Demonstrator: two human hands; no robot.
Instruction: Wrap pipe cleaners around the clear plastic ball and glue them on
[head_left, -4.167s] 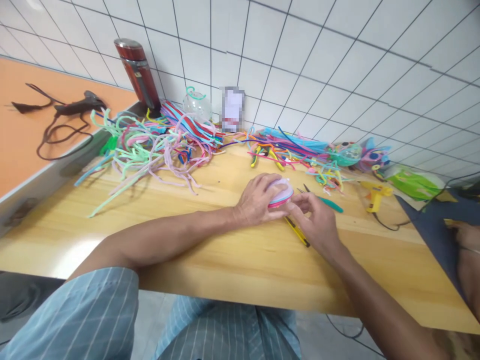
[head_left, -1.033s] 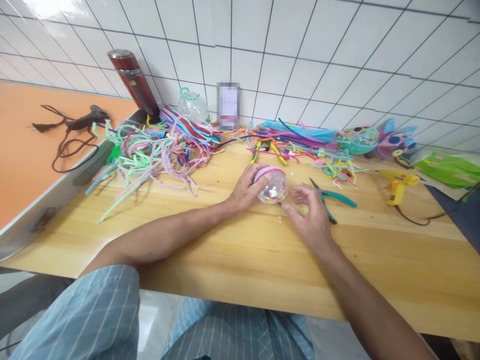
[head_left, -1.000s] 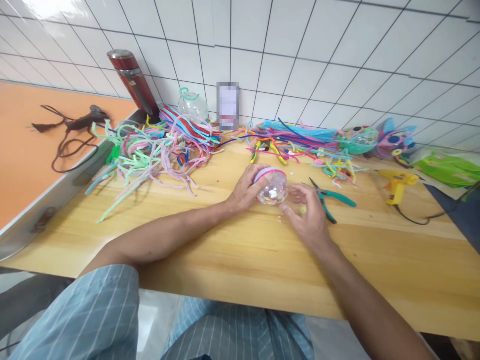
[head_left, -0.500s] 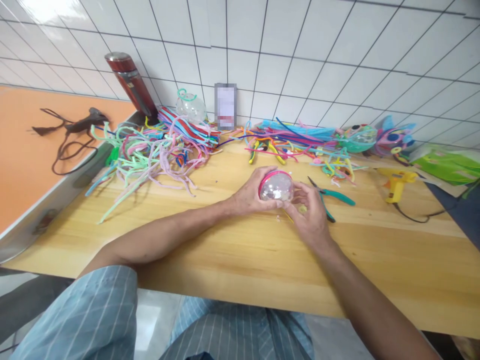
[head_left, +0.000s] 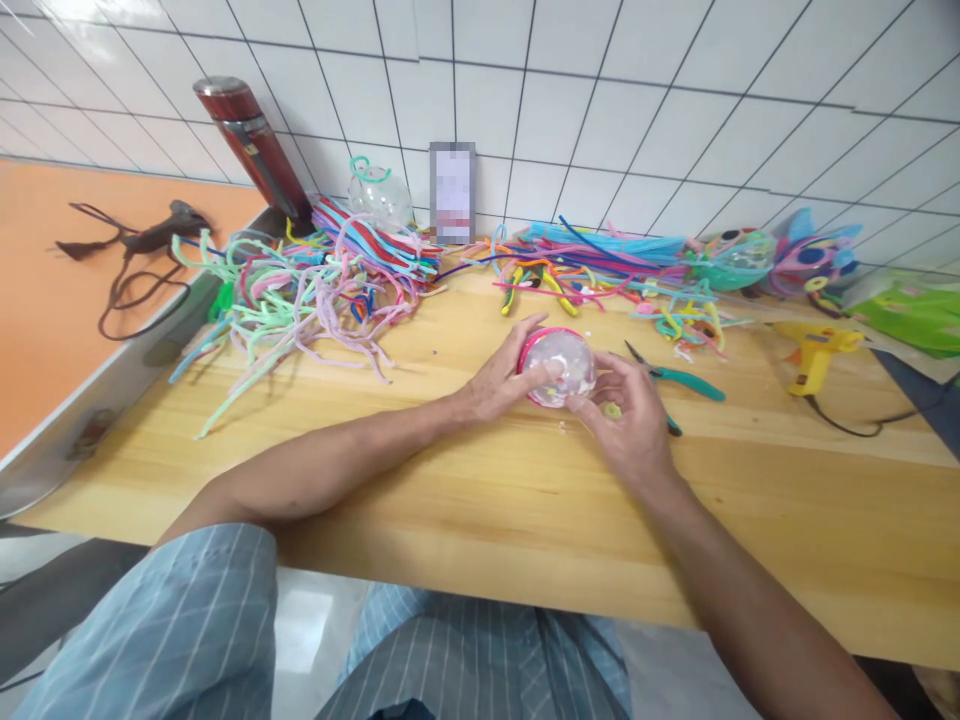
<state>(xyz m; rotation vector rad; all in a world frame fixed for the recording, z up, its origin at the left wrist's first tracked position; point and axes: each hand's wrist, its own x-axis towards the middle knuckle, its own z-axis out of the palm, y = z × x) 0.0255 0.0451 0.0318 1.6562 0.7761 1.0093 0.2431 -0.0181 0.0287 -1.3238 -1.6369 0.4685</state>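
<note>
A clear plastic ball (head_left: pixel 564 362) with a bright pink pipe cleaner (head_left: pixel 529 347) round its left side is between my hands, just above the wooden table. My left hand (head_left: pixel 504 375) grips it from the left, its thumb lying across the front of the ball. From the right, my right hand (head_left: pixel 624 410) pinches the ball's edge with thumb and fingertips. A small yellow piece (head_left: pixel 613 411) shows behind the right thumb. Close to the right hand lie teal-handled pliers (head_left: pixel 686 381), jaws pointing away from me.
Pipe cleaners (head_left: pixel 300 300) pile up at left, with another bundle (head_left: pixel 607 248) along the wall. Yellow-handled pliers (head_left: pixel 536 288) lie before it. A yellow glue gun (head_left: pixel 817 358) with its cord is at right. A red thermos (head_left: pixel 259 150), a phone (head_left: pixel 452 192) and decorated balls (head_left: pixel 739 260) stand at the back.
The left thumb has moved from the ball's lower edge onto its front. The ball has turned slightly, its pink band now showing lower down the left side. The view has shifted a little.
</note>
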